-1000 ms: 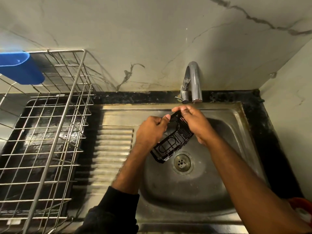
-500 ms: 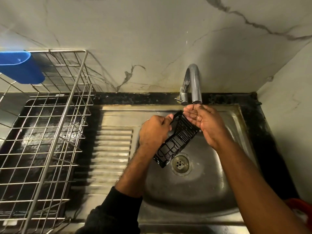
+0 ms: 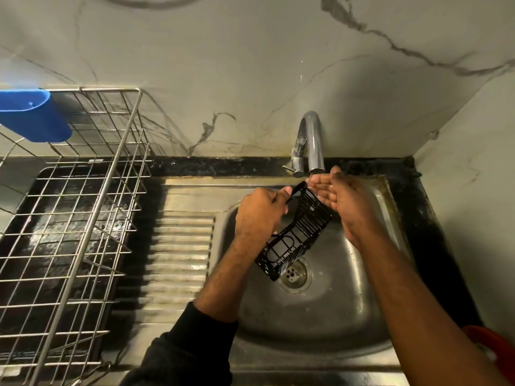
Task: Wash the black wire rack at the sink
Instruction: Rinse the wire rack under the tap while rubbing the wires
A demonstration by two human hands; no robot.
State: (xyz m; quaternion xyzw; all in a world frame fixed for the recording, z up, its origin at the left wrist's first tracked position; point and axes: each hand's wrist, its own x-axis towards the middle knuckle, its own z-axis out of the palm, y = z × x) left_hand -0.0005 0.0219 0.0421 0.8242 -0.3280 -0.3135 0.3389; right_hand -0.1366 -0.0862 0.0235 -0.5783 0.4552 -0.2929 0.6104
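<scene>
The black wire rack (image 3: 299,232) hangs tilted over the steel sink (image 3: 320,316), its low end near the drain (image 3: 293,274). My left hand (image 3: 259,211) grips its left edge with curled fingers. My right hand (image 3: 340,199) sits at the rack's upper right end, right under the tap (image 3: 313,143) spout, palm cupped and wet, fingers fairly straight against the rack's top corner.
A ribbed drainboard (image 3: 178,254) lies left of the basin. Further left stands a steel dish rack (image 3: 69,218) with a blue plastic holder (image 3: 33,115) on it. A red object (image 3: 493,349) shows at the lower right edge. Marble walls close off the back and right.
My right hand has slid from the rack's top face up to its end under the tap spout, palm turned up. The rack has tilted a little and moved right.
</scene>
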